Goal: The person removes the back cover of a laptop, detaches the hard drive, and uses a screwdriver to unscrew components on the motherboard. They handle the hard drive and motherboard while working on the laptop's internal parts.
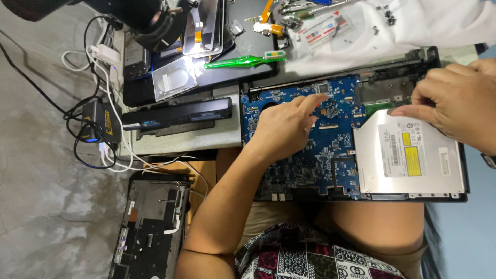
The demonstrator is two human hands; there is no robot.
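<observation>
Under the left hand lies a blue circuit board, matt and studded with small glossy chips. Beneath the right hand sits a drive of brushed grey metal with paper labels. Beyond the hands, a toothbrush is glossy green plastic, a cloth soft and white. Left of them, the battery is matt black plastic, the worktop dull grey.

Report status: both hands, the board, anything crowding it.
Left hand flat on blue circuit board, index finger out. Right hand fingertips on silver optical drive, seated beside board. Green toothbrush lies above, apart.
</observation>
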